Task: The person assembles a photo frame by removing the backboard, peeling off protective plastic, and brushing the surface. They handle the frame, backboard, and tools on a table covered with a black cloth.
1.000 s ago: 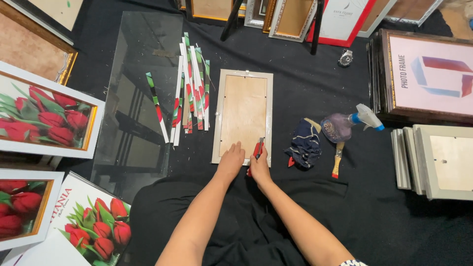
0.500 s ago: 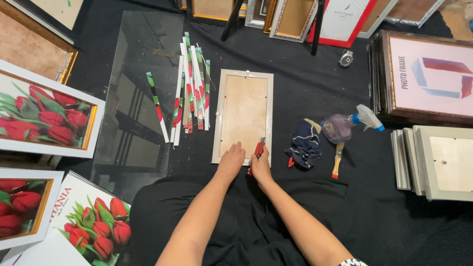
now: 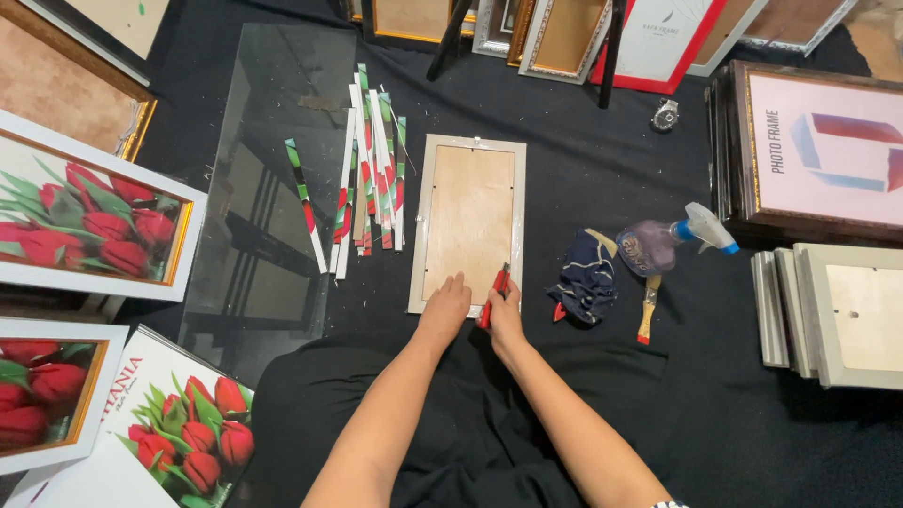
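A small picture frame (image 3: 467, 150) lies face down on the black cloth, its brown backing board up and a pale rim around it. My left hand (image 3: 445, 304) presses flat on the frame's near edge. My right hand (image 3: 505, 315) grips a red-handled cutter (image 3: 494, 290) whose tip rests at the frame's near right corner. Both forearms reach in from the bottom of the view.
Several cut strips of tulip print (image 3: 367, 179) lie left of the frame beside a glass sheet (image 3: 268, 188). A dark rag (image 3: 585, 275), a spray bottle (image 3: 663, 243) and a brush (image 3: 647, 309) lie to the right. Framed tulip pictures (image 3: 85, 221) and stacked frames (image 3: 842, 310) ring the floor.
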